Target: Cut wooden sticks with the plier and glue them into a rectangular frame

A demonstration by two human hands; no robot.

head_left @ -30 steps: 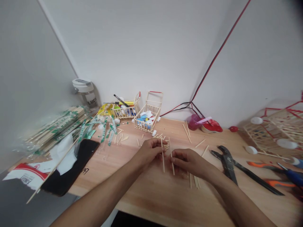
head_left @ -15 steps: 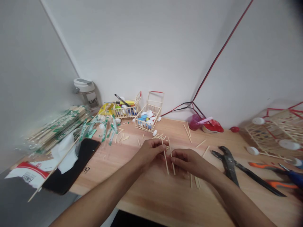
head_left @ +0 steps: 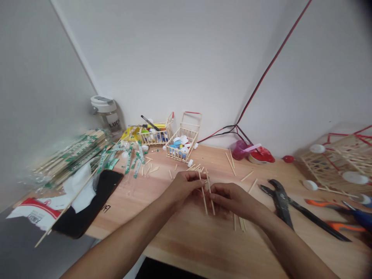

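Note:
Two long thin wooden sticks stand side by side over the middle of the table, slightly tilted and nearly parallel. My left hand (head_left: 188, 186) is closed on the left wooden stick (head_left: 204, 199), thumb against its upper part. The right wooden stick (head_left: 213, 205) is pinched by my right hand (head_left: 228, 197), about halfway along. A small gap separates the sticks; whether a crosspiece joins them is too small to tell. Short cut sticks (head_left: 192, 167) lie just beyond my left hand. Beneath my right wrist lie several more sticks (head_left: 240, 224), partly covered.
Two small stick-built carts (head_left: 186, 133) (head_left: 155, 137) stand by the wall, filled with small items. Pliers (head_left: 280, 199) and orange-handled tools (head_left: 345, 226) lie right, near a larger stick structure (head_left: 334, 162). A phone (head_left: 101, 193), wrapped chopsticks (head_left: 75, 157) and a jar (head_left: 107, 114) are left.
Hardly anything differs. Both hands keep their places, and the tops of the two sticks have shifted very slightly.

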